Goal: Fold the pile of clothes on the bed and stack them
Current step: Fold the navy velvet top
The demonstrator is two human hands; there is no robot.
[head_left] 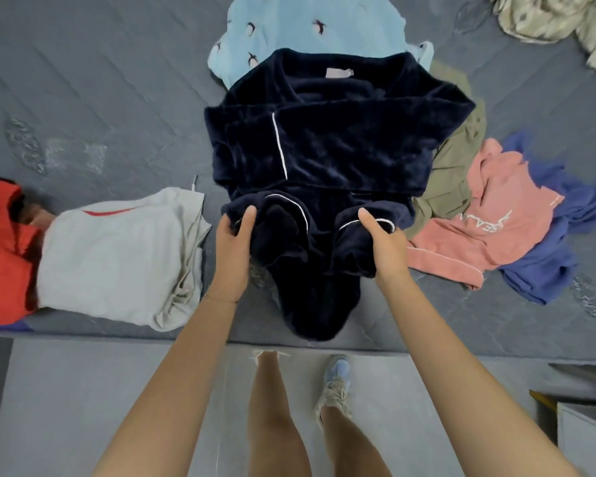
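A dark navy velvet garment [327, 146] with white piping lies partly folded in the middle of the grey bed [100, 98], its lower part hanging over the near edge. My left hand [234, 242] grips its lower left fold, thumb on top. My right hand [382, 242] grips its lower right fold the same way. Unfolded clothes lie to the right: a pink top [489, 218], a blue garment [558, 242] and an olive one [451, 173]. A light blue patterned garment [310, 25] lies beyond the navy one.
A folded beige garment [117, 256] and a red one [4, 256] sit at the left near the bed's edge. A camouflage-patterned cloth [565, 18] is at the far right corner. My legs and a shoe [334, 383] stand on the grey floor. A white cabinet corner [585, 438] is lower right.
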